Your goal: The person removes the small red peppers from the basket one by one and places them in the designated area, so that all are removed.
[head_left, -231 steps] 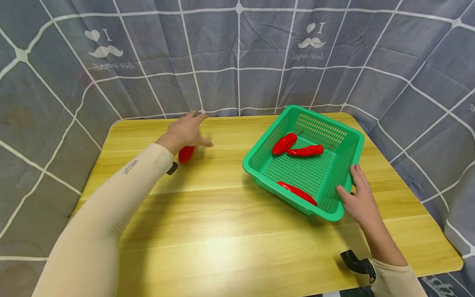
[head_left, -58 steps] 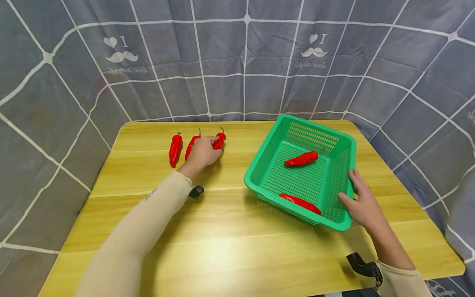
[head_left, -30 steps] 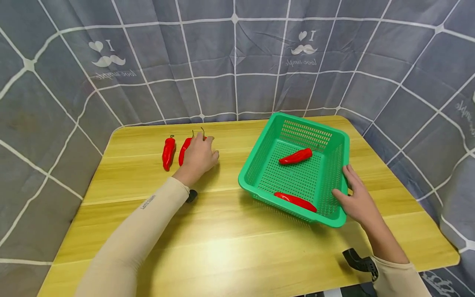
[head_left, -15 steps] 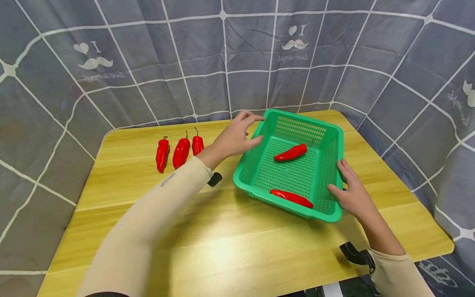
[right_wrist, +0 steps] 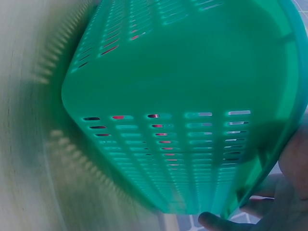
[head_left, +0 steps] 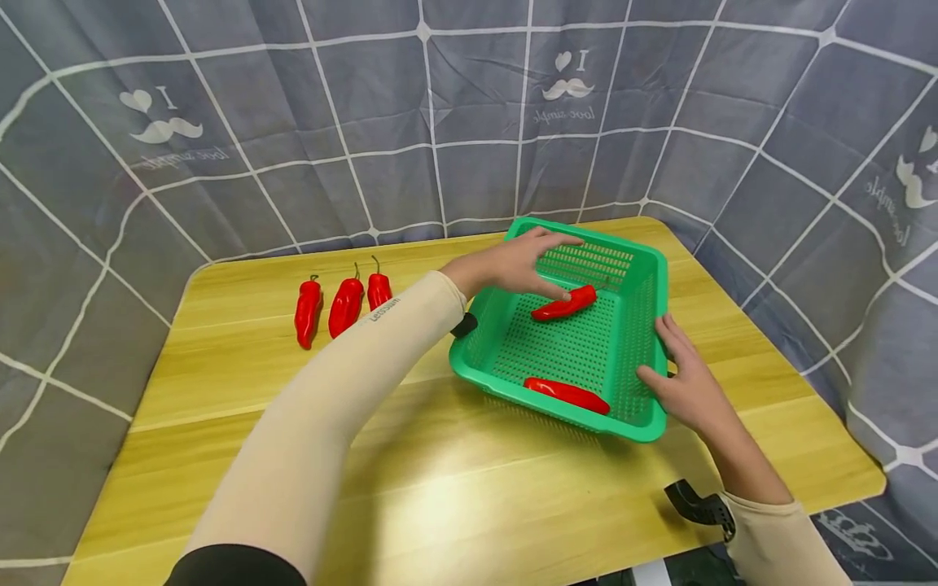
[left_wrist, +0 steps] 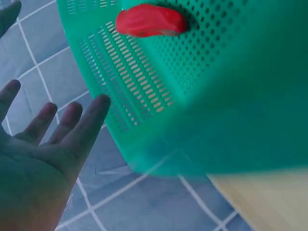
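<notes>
Left hand: your left hand (head_left: pixel 513 264) reaches over the basket's far-left rim, fingers straight and spread, holding nothing; its thumb is just beside the upper pepper (head_left: pixel 563 303)
Right hand: your right hand (head_left: pixel 685 382) grips the near-right wall of the basket (head_left: pixel 655 285), fingers laid flat on it
Basket: green perforated plastic, rectangular, on the bench (head_left: pixel 440 488); a second glossy red pepper (head_left: pixel 566 395) lies by its near wall
Bench: pale wood grain; three red peppers (head_left: pixel 344 295) in a row at far left, well apart from the basket
Room: grey quilted cloth (head_left: pixel 366 122) with white grid lines
Left wrist view: open palm (left_wrist: pixel 33 168) beside the slotted wall; the head view hides this
</notes>
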{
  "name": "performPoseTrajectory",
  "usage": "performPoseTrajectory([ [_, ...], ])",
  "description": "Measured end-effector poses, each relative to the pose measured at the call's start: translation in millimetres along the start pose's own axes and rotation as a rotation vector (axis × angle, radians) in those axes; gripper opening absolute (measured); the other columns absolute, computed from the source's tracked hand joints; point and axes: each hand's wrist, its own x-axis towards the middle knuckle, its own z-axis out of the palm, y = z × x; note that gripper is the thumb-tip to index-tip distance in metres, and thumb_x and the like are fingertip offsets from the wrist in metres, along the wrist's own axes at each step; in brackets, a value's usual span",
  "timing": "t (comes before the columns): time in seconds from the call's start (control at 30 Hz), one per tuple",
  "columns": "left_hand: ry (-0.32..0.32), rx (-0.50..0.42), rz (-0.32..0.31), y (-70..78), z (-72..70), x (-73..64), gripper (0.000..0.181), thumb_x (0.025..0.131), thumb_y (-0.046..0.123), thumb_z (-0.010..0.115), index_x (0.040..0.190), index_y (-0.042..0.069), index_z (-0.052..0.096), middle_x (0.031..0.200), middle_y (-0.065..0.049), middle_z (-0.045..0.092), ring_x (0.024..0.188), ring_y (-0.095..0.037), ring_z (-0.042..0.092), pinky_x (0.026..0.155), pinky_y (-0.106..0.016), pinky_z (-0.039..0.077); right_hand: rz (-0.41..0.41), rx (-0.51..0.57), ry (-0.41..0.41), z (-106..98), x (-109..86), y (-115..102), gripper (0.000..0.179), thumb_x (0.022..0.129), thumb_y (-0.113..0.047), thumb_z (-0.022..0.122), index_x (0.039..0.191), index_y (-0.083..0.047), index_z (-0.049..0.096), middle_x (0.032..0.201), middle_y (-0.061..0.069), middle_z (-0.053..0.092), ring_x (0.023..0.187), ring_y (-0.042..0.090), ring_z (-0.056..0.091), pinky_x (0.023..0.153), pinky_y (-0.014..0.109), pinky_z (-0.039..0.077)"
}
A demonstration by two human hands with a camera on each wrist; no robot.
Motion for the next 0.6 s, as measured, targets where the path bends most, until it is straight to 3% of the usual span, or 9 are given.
performPoseTrajectory([
  [0.2, -0.041, -0.106, -0.014, 4.7, 12.3, 25.8, 0.088, 0.077, 0.055, 0.07, 0.148, 0.041, 0.02, 0.154, 0.0, 0.021, 0.133, -0.017, 0.034, 0.106, -0.039, 0.039, 0.007, -0.007, -0.003, -1, 0.6, 2, 0.078, 0.093, -0.018, 0.057, 0.151, 0.0, 0.008, 0.159, 0.017, -0.002, 0.134, 0.05, 0.028, 0.098, 0.057, 0.039],
  [0.33, -0.036, -0.143, -0.048, 1.5, 22.0, 39.7, 0.091, 0.076, 0.053, 0.072, 0.149, 0.038, 0.021, 0.156, 0.002, 0.019, 0.143, -0.017, 0.022, 0.112, -0.041, 0.033, -0.002, -0.01, 0.003, -1, 2.0, 2, 0.079, 0.092, -0.017, 0.059, 0.15, 0.0, 0.009, 0.159, 0.017, 0.0, 0.135, 0.048, 0.029, 0.096, 0.027, 0.045],
  [0.4, -0.049, -0.159, -0.065, -1.8, 25.9, 43.8, 0.092, 0.075, 0.051, 0.074, 0.149, 0.036, 0.022, 0.156, 0.003, 0.019, 0.144, -0.017, 0.021, 0.114, -0.041, 0.031, -0.006, -0.014, 0.003, -1, 2.5, 2, 0.079, 0.092, -0.017, 0.059, 0.15, 0.001, 0.01, 0.159, 0.017, 0.001, 0.135, 0.048, 0.029, 0.095, 0.023, 0.044],
  [0.43, -0.06, -0.153, -0.072, -3.7, 27.8, 45.8, 0.093, 0.075, 0.049, 0.075, 0.149, 0.035, 0.022, 0.157, 0.003, 0.019, 0.144, -0.017, 0.02, 0.114, -0.041, 0.03, -0.006, -0.016, 0.003, -1, 2.5, 2, 0.079, 0.091, -0.017, 0.059, 0.15, 0.0, 0.01, 0.159, 0.017, 0.001, 0.135, 0.048, 0.029, 0.095, 0.024, 0.045],
  [0.53, -0.1, -0.177, -0.108, -9.3, 32.2, 50.7, 0.093, 0.075, 0.041, 0.078, 0.149, 0.032, 0.023, 0.157, 0.001, 0.02, 0.145, -0.019, 0.02, 0.114, -0.041, 0.03, -0.002, -0.011, 0.004, -1, 1.6, 2, 0.079, 0.091, -0.016, 0.059, 0.151, 0.0, 0.009, 0.159, 0.017, 0.0, 0.135, 0.049, 0.028, 0.101, 0.047, 0.042],
  [0.6, -0.127, -0.207, -0.141, -12.8, 34.1, 52.6, 0.092, 0.075, 0.035, 0.079, 0.149, 0.031, 0.024, 0.157, -0.002, 0.02, 0.142, -0.022, 0.025, 0.108, -0.041, 0.038, 0.001, -0.011, 0.006, -1, 0.5, 2, 0.079, 0.091, -0.017, 0.059, 0.151, 0.0, 0.009, 0.159, 0.017, 0.0, 0.135, 0.049, 0.027, 0.1, 0.061, 0.036],
])
